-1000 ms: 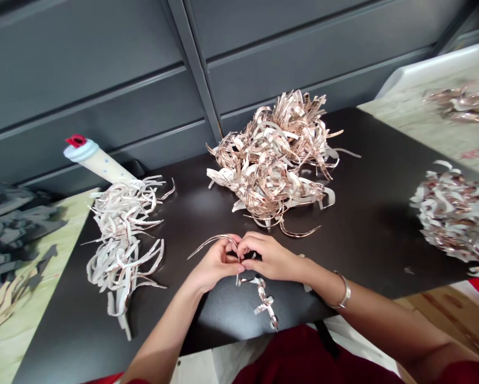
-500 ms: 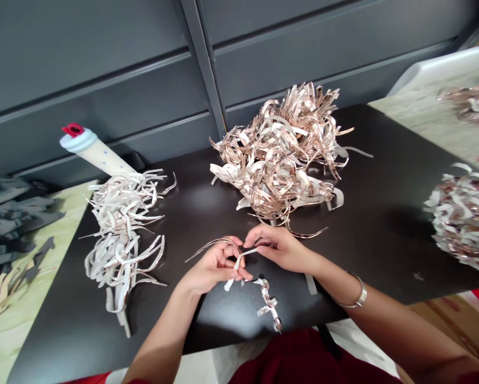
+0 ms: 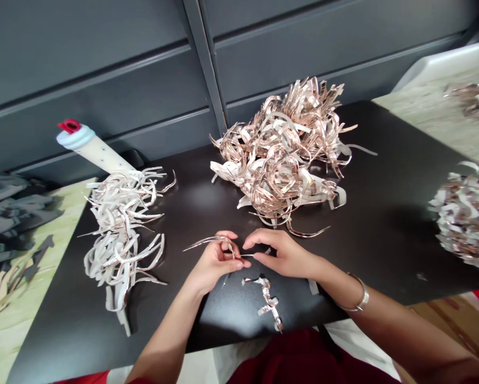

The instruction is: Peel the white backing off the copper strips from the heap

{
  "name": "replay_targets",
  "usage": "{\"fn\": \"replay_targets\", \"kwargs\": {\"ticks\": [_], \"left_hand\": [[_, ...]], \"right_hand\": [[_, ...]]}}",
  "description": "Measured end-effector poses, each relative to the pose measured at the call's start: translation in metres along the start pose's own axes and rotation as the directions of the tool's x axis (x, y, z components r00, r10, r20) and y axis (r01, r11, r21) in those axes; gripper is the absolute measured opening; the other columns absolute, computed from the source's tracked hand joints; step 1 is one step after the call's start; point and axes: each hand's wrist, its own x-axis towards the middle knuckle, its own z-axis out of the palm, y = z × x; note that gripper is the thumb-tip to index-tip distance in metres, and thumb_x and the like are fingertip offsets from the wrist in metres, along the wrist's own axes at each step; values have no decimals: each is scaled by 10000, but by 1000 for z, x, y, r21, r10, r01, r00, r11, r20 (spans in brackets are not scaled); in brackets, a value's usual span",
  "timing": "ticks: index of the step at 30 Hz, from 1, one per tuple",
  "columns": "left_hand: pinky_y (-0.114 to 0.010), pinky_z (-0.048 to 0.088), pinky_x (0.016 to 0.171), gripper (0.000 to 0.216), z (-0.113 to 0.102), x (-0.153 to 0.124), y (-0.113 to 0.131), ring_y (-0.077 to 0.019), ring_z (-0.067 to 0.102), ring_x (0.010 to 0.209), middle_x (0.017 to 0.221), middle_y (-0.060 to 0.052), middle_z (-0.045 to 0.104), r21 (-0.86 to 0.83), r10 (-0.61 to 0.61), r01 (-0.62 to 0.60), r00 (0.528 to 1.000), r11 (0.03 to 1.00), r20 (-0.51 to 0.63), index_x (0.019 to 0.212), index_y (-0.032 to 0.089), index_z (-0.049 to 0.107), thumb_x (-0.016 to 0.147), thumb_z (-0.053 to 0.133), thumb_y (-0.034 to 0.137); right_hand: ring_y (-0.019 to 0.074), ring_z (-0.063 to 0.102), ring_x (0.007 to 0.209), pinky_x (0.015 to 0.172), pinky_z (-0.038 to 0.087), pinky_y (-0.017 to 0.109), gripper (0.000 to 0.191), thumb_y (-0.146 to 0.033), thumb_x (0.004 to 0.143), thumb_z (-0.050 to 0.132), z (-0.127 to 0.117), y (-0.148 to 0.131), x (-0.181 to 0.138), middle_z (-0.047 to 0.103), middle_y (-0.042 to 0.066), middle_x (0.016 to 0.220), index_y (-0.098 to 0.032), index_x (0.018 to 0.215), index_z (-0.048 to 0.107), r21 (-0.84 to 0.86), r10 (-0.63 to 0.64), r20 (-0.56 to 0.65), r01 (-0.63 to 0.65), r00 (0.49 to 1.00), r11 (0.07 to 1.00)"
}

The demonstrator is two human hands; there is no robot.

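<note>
My left hand [image 3: 220,261] is closed on thin rose-gold metallic strips [image 3: 205,242] with pale backs, whose tails curve out to the left over the fingers. A narrow white end [image 3: 247,256] stretches from it to my right hand [image 3: 289,253]. There the thumb and forefinger pinch that end, the other fingers curled. Just below both hands, several short curled metallic scraps [image 3: 268,301] lie in a row on the black table [image 3: 195,208]. Part of a pale strip [image 3: 313,287] shows under my right wrist.
Behind my hands rises a large tangled heap of rose-gold strips [image 3: 279,154]. White-backed strips [image 3: 123,229] lie in bunches at left, beside a pale tumbler with a red lid [image 3: 91,146]. Another pile of curled pieces [image 3: 467,218] sits at right. Dark grey panels [image 3: 103,64] stand at the back.
The white end between my hands has turned from slanting to nearly level. My left hand has rolled over, hiding the white piece that stuck out below its fingers.
</note>
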Motion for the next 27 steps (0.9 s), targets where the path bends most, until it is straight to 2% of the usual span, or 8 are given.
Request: {"fn": "replay_targets", "kwargs": {"ticks": [9, 15, 18, 20, 22, 24, 26, 27], "left_hand": [[-194, 532, 633, 411, -15, -5, 6, -213, 725, 779, 696, 40, 609, -13, -81, 82, 994, 997, 70, 977, 187, 487, 689, 780, 176], [-190, 524, 575, 449, -28, -8, 15, -232, 725, 742, 681, 23, 590, -41, -166, 189, 932, 981, 323, 988, 165, 519, 649, 804, 239], [-168, 470, 517, 416, -26, -8, 13, -203, 717, 679, 695, 25, 571, 65, -226, 218, 889, 974, 399, 972, 170, 514, 673, 781, 280], [-145, 381, 447, 317, -20, -8, 11, -134, 678, 569, 727, 12, 580, 227, -235, 154, 890, 962, 390, 938, 160, 523, 759, 698, 355], [-156, 339, 442, 262, -12, -9, 10, -86, 611, 494, 690, 3, 601, 439, -159, 1, 933, 899, 324, 831, 147, 538, 844, 580, 405], [-177, 373, 509, 303, -4, -9, 10, -90, 586, 518, 626, -6, 623, 635, 10, -154, 975, 757, 224, 713, 143, 551, 881, 512, 392], [-192, 407, 585, 326, 1, -10, 11, -105, 593, 572, 607, -16, 642, 740, 155, -209, 978, 639, 142, 660, 143, 571, 891, 485, 356], [-193, 412, 585, 337, 1, -10, 12, -104, 590, 566, 603, -15, 640, 752, 177, -197, 978, 629, 107, 647, 143, 573, 891, 475, 353]], "right_hand": [[163, 629, 813, 753, 502, 303, 155, -107, 802, 512, -7, 12, 2, 675, 54, 863, -168, 859, 642, 124, 141, -38, -135, 989, 983], [174, 633, 793, 723, 496, 310, 58, -177, 774, 642, -31, 8, -2, 682, 46, 841, -192, 718, 639, 408, 235, -114, -170, 965, 897], [182, 627, 804, 713, 483, 308, 83, -168, 744, 692, -36, 4, -4, 687, 39, 828, -207, 688, 644, 489, 243, -161, -136, 957, 861], [184, 626, 806, 726, 480, 315, 83, -175, 763, 681, -35, 2, -4, 687, 42, 815, -206, 692, 650, 507, 224, -150, -120, 963, 854], [184, 626, 803, 741, 479, 323, 94, -193, 800, 651, -32, 1, -3, 687, 50, 806, -196, 706, 660, 503, 192, -117, -109, 974, 858], [176, 628, 797, 742, 479, 315, 98, -185, 815, 636, -30, 0, -3, 687, 49, 808, -188, 722, 667, 503, 166, -95, -96, 982, 859], [165, 630, 797, 737, 479, 299, 96, -154, 804, 641, -29, -1, -3, 688, 38, 810, -192, 722, 670, 515, 150, -86, -85, 985, 853], [165, 633, 801, 737, 481, 296, 104, -143, 794, 648, -29, -1, -3, 690, 33, 806, -195, 708, 671, 520, 149, -84, -84, 985, 850]]}}
